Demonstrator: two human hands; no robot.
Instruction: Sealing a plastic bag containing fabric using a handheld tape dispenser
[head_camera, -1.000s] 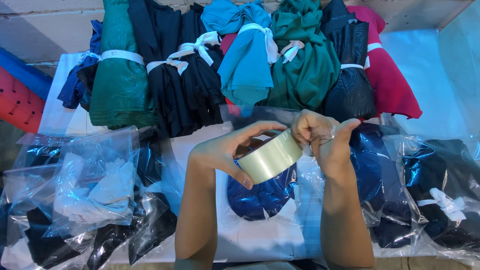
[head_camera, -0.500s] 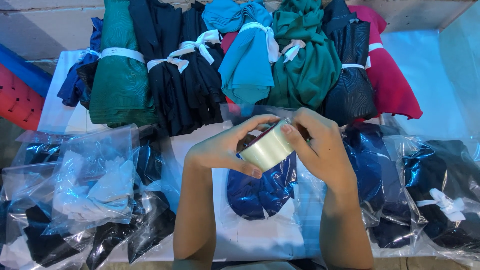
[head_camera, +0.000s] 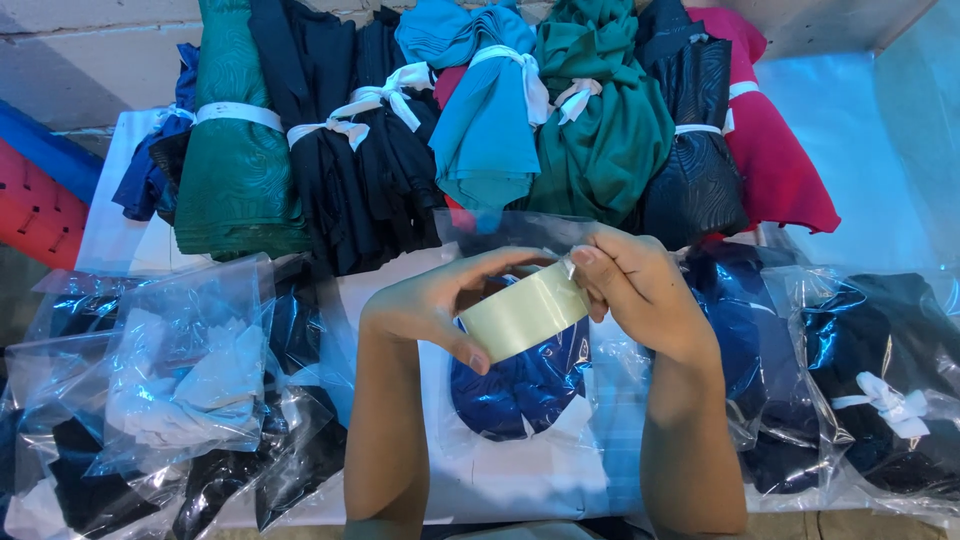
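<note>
Bagged cloth bundles surround both hands, grip clamped on tape roll.

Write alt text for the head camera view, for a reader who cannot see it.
Two bare hands hold a roll of clear tape: the left hand grips the roll and the right hand picks at its edge. Below lies a dark blue cloth in a clear plastic bag; tied fabric bundles lie beyond.

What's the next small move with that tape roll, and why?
Probably peel the tape end free. The left hand grips the clear tape roll while the right hand picks at its upper edge; no strip is drawn out above the bagged blue garment.
</note>
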